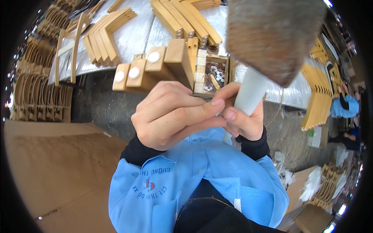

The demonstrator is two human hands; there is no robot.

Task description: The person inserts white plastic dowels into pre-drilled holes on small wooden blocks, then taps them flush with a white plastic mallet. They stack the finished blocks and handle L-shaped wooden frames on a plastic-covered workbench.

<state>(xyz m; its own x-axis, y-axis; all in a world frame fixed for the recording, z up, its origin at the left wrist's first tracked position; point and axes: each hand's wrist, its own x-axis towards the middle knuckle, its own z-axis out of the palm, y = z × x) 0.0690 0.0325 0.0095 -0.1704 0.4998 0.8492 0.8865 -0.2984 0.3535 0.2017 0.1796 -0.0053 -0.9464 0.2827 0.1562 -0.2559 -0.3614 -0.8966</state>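
Note:
My right hand (248, 120) is closed round the white handle (250, 91) of a hammer, whose blocky, rust-brown head (276, 39) looms large at the upper right. Beside it, my left hand (175, 114) pinches thumb to fingers at something small and pale, mostly hidden, and its fingertips meet those of the right hand. Just beyond the left hand, wooden legs stand side by side with their ends up. Round white pads (134, 72) sit on three ends, while the tallest end (176, 52) is bare wood.
A wooden box (226, 58) of small white and brown pieces lies behind my hands. Angled wooden parts (110, 33) are stacked on the film-covered table (142, 29). Cardboard (66, 171) spreads at left. Curved wooden frames (42, 89) fill the far left; a person in blue (345, 105) is far right.

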